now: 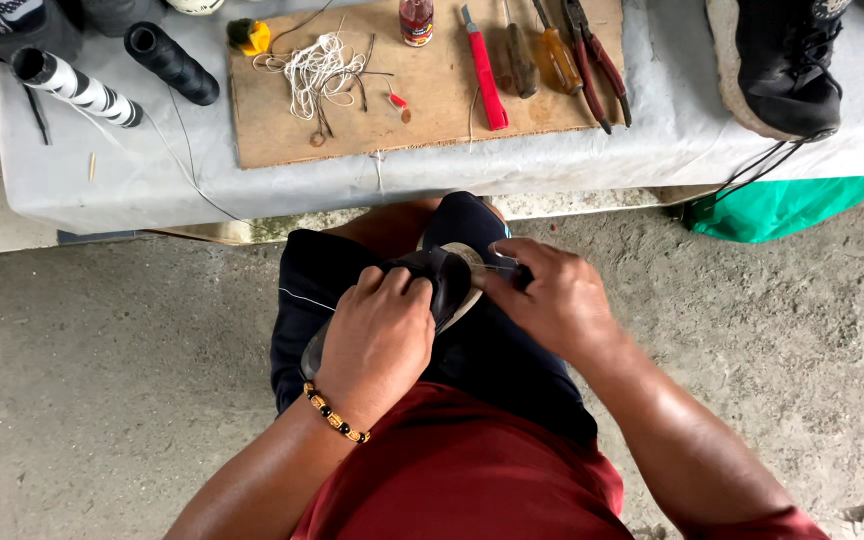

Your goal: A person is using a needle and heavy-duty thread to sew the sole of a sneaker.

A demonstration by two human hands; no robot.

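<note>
From the head view, the left hand [377, 335] lies knuckles-up, fingers curled tight over a dark shoe [442, 285] held in the lap — its pale sole edge shows beneath. The right hand [552, 300] comes in from the right, fingertips pinched on a thin needle-like tool [500, 267] at the shoe's edge. Beyond the knees, a cardboard sheet [452, 95] carries a red-handled cutter [484, 72] and pliers [592, 60].
</note>
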